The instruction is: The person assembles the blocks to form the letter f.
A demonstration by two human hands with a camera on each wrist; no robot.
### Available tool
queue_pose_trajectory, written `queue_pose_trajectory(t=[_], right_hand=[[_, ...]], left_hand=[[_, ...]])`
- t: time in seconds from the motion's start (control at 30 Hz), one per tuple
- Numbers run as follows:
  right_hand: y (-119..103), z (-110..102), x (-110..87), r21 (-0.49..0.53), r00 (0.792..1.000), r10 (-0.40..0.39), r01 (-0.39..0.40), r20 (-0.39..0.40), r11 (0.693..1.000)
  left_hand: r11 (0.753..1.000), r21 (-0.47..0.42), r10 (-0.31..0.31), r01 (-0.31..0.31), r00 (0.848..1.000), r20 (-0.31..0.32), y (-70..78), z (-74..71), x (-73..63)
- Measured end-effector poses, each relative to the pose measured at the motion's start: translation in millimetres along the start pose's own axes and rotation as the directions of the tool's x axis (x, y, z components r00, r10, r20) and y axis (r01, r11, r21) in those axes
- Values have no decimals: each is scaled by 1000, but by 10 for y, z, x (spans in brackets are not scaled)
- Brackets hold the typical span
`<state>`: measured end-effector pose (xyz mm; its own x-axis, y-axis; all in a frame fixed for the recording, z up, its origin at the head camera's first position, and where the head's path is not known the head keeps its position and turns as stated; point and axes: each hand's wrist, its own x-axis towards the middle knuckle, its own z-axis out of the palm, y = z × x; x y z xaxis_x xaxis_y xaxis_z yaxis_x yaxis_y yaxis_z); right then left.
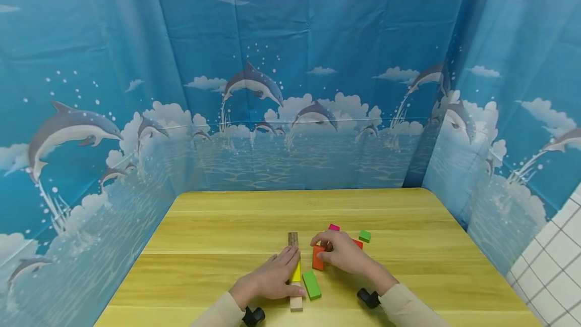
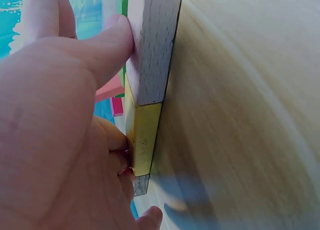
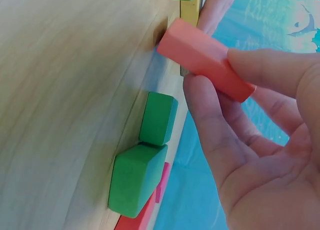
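My left hand (image 1: 272, 277) lies along a straight row of a pale wooden block (image 1: 296, 304), a yellow block (image 1: 296, 274) and a dark brown block (image 1: 292, 237), which meet end to end. Its thumb touches the pale block, and the other fingers reach along the yellow one, covering part of the row. Between thumb and fingertips, my right hand (image 1: 347, 254) pinches an orange-red block (image 3: 205, 57), tilted and raised off the table in the right wrist view. A light green block (image 1: 311, 285) lies just right of the row, between the hands.
Beyond the right hand are a pink block (image 1: 334, 227), a red block (image 1: 359, 243) partly hidden by the hand, and a small green block (image 1: 365, 236). Two green blocks touch in the right wrist view. A dolphin-print curtain (image 1: 290, 165) borders the wooden table (image 1: 218, 216).
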<state>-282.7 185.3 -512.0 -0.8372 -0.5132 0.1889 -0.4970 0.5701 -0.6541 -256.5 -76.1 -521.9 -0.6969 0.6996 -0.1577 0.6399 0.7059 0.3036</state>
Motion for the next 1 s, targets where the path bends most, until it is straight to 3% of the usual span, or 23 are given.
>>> queue_pose_trajectory(t=[0.2,0.47,1.0], right_hand=[[2,26,34,-3,996,47,-47,-73,999],[16,97,97,28,972,133,-130,-194,991],[46,93,267,173,889,315,-271,-333,947]], left_hand=[[1000,10,-12,12,1000,1,-5,21,25],[1000,-4,-7,7,1000,7,-23,21,25],[1000,-20,5,-5,1000,7,-7,-9,0]])
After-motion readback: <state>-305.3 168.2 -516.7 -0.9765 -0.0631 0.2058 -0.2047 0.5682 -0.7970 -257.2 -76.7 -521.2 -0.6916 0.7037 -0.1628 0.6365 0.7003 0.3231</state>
